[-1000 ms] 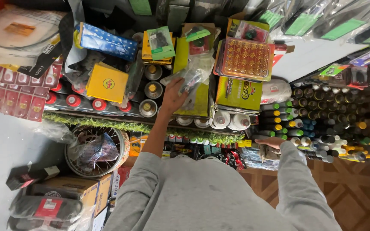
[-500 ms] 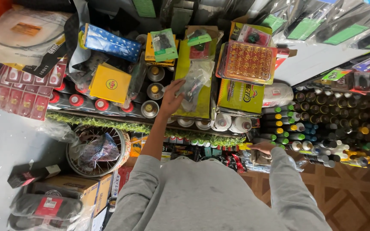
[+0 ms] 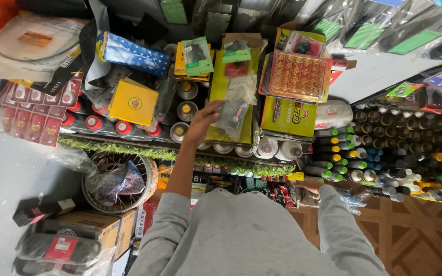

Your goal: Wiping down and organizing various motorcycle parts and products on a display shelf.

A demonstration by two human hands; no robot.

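Note:
My left hand reaches up to the shelf, and its fingers pinch the left edge of a clear plastic packet with a dark part inside. The packet lies on a tall yellow-green box. Round tins stand just left of that hand. My right hand is low by the grass-trimmed shelf edge, mostly hidden by my grey sleeve. Crumpled clear plastic lies next to it, and I cannot see whether the hand holds it.
An orange studded blister pack sits on a yellow-green carton. Rows of spray cans fill the right. A yellow box, red packets, a spoked wheel in plastic and cardboard boxes are on the left.
My left hand has drawn slightly down and left along the yellow-green box, and the clear packet has come lower with it. The right hand stays low by the shelf edge.

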